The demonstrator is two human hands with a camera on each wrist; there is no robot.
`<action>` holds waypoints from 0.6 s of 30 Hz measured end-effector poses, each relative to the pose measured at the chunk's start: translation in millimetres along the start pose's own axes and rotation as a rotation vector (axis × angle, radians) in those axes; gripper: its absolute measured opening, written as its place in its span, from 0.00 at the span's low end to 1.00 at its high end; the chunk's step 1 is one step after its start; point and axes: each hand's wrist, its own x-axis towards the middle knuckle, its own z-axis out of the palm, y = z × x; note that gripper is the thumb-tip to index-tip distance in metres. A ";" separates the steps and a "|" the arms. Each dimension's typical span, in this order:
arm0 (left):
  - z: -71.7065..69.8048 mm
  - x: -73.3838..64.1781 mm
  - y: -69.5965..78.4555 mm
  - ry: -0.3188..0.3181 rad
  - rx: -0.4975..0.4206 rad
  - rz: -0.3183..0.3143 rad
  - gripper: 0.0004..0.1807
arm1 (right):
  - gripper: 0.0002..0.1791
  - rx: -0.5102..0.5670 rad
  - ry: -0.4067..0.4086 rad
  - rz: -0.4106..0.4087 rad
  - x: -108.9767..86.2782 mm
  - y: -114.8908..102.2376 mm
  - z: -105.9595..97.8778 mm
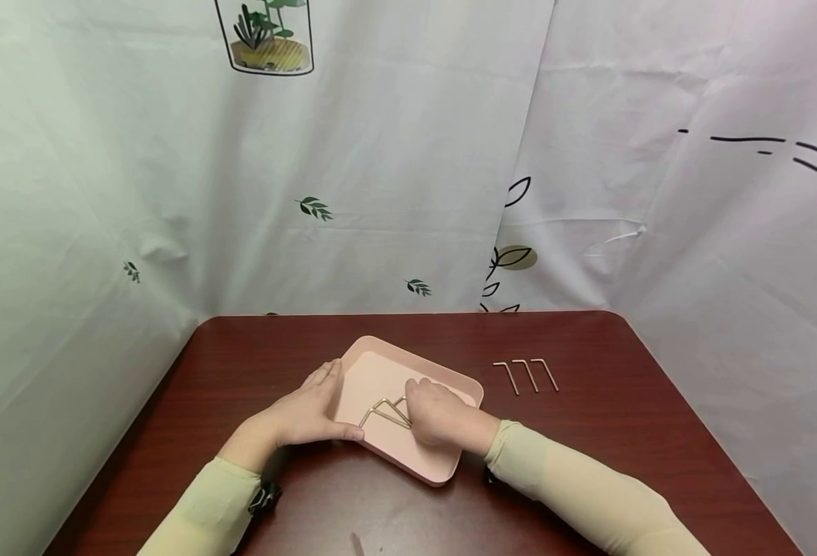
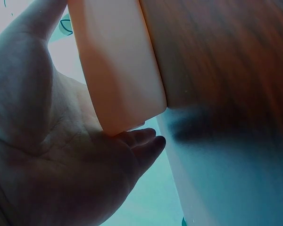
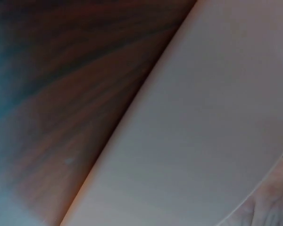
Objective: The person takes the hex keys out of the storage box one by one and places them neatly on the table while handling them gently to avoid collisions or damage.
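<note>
A shallow pink tray [image 1: 407, 455] sits turned at an angle on the table. My left hand [image 1: 304, 413] grips its left end, with the thumb at the near corner and the fingers along the far side. Below the tray's corner, the left wrist view shows bent fingertips [image 2: 151, 143]. My right hand [image 1: 436, 409] reaches inside the tray, its fingers curled at the end of a brass-coloured Allen key [image 1: 400, 401]. Other Allen keys [image 1: 386, 417] lie crossed just left of that hand. Its fingertips are largely hidden, and the right wrist view shows mostly tray wall [image 3: 188, 122].
Three L-shaped Allen keys [image 1: 525, 376] lie in a row on the dark red-brown table [image 1: 589, 432], right of the tray. A small thin object [image 1: 357, 544] shows at the near edge of the view. Printed white cloth [image 1: 381, 154] hangs behind and beside the table.
</note>
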 end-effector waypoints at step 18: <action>-0.5 0.5 1.2 0.003 0.001 0.018 0.80 | 0.07 0.005 0.020 0.013 -0.3 10.4 -1.5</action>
